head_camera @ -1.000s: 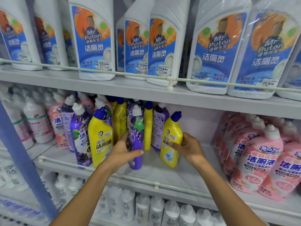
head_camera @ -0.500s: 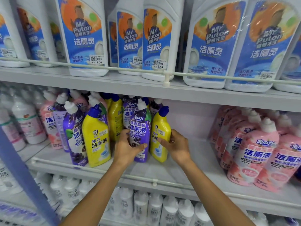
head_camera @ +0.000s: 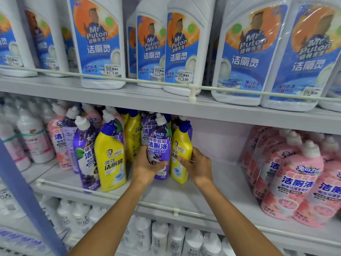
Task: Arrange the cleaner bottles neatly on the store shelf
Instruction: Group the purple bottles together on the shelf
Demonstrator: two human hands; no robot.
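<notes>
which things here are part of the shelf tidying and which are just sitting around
In the job: purple white-capped plastic bottle gripped by left hand; yellow blue-capped plastic bottle gripped by right hand.
Just there: large white blue-labelled bottles above; pink white-capped bottles at right; white bottles below.

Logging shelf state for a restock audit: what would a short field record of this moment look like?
left hand: left hand grips purple bottle, upright
right hand: right hand holds yellow bottle, right beside the purple one
shelf: middle shelf, bare stretch right of the hands
neighbours: pink bottles at far right; white bottles on shelf above
</notes>
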